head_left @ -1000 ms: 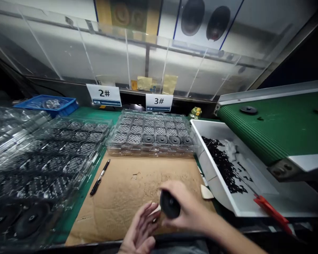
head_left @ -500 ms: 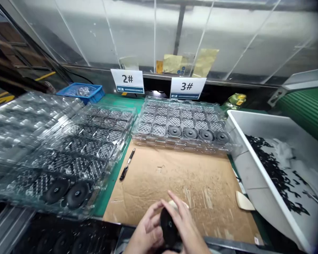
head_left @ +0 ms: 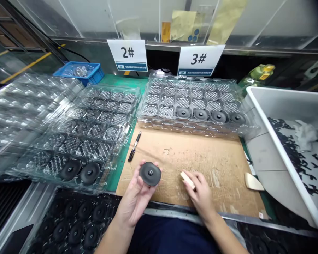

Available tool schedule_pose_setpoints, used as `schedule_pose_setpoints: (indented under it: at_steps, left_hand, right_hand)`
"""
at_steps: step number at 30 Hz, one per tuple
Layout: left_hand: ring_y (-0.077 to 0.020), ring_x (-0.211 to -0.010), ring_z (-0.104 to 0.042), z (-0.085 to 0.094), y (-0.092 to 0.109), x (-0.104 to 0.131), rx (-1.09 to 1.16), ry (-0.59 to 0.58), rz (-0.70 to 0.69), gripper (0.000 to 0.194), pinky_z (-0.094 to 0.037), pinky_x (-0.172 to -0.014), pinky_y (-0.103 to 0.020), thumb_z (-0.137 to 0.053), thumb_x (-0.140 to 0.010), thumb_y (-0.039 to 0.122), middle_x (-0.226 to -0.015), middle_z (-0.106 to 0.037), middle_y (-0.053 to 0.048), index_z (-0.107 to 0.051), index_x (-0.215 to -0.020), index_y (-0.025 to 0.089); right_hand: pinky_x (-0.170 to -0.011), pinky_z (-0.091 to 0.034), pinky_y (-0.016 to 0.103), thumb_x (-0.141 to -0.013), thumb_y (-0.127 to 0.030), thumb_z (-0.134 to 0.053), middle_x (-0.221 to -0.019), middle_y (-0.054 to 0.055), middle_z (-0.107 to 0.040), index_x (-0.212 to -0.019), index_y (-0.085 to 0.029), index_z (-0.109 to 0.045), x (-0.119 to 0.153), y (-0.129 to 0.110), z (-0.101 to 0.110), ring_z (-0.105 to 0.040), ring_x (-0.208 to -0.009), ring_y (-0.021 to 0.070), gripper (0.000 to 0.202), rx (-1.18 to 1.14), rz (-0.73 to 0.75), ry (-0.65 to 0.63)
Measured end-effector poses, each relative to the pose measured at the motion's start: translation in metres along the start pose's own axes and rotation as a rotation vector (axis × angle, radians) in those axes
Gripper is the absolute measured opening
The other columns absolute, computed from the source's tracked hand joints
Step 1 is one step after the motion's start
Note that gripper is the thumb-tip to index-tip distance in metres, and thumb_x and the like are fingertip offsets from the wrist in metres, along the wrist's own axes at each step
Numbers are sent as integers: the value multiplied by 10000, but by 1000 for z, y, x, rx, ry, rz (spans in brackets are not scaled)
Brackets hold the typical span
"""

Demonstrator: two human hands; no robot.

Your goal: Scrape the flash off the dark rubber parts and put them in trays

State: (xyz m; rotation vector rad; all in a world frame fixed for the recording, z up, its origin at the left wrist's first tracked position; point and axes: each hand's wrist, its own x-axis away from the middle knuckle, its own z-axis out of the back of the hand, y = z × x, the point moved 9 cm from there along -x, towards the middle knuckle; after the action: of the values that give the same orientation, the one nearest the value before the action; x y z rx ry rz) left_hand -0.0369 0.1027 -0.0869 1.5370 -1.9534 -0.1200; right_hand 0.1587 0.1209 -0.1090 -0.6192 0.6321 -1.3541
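My left hand (head_left: 137, 195) holds up a round black part (head_left: 150, 173) with a small raised hub, fingers wrapped round its rim. To the right, my right hand (head_left: 200, 192) pinches a small cream-coloured block (head_left: 187, 179) just over the brown cardboard (head_left: 175, 148). A black pen (head_left: 134, 146) lies at the cardboard's left edge. Behind the cardboard, a stack of clear trays (head_left: 198, 125) carries several black discs (head_left: 200, 114) in its front row. Two more discs (head_left: 90, 172) sit at the front of the clear tray on the left.
A white bin (head_left: 281, 158) with small black pieces stands at the right, beside another cream piece (head_left: 253, 182). Stacked clear trays (head_left: 21, 109) and a blue basket (head_left: 95, 73) are at the left. Black discs fill a lower tray (head_left: 75, 233) below the table edge.
My hands have moved apart, the left lifting the black part up and left, the right holding the cream block to the right. The camera view has shifted.
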Motion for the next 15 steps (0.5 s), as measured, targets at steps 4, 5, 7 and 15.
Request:
schedule_pose_setpoints:
  at_steps: [4, 5, 7, 15]
  left_hand:
    - [-258, -1193, -479, -3, -5, 1, 7, 6, 18, 499, -272, -1069, -413, -569, -816, 338, -1287, -528, -100, -416, -1282, 249]
    - [-270, -1195, -475, -5, -7, 2, -2, -1, 27, 504, -277, -1068, -425, -574, -811, 337, -1297, -517, -104, -425, -1282, 237]
    - [-288, -1187, -480, -9, -12, 3, -29, -6, 51, 530, -298, -1056, -438, -601, -790, 335, -1303, -510, -110, -437, -1282, 224]
    - [-254, -1076, -561, -38, -54, 16, -177, -49, 174, 567, -472, -889, -311, -723, -647, 382, -1162, -611, -94, -561, -1160, 201]
  right_hand:
    - [-655, -525, 301, -869, -364, -453, -878, 71, -657, -974, -176, -593, 10, 3, 3, -631, -755, 186, 257, -139, -92, 3]
    - [-594, -522, 276, -855, -369, -479, -811, 57, -664, -919, -174, -596, 13, 1, 2, -633, -683, 174, 237, -171, -101, -22]
    - [-524, -508, 245, -836, -369, -512, -733, 39, -661, -848, -172, -594, 13, -8, 3, -624, -604, 157, 214, -232, -107, -73]
    - [-750, -500, 287, -867, -184, -451, -1034, 44, -607, -1218, -264, -485, -8, -135, 58, -584, -881, 159, 362, -292, 234, -120]
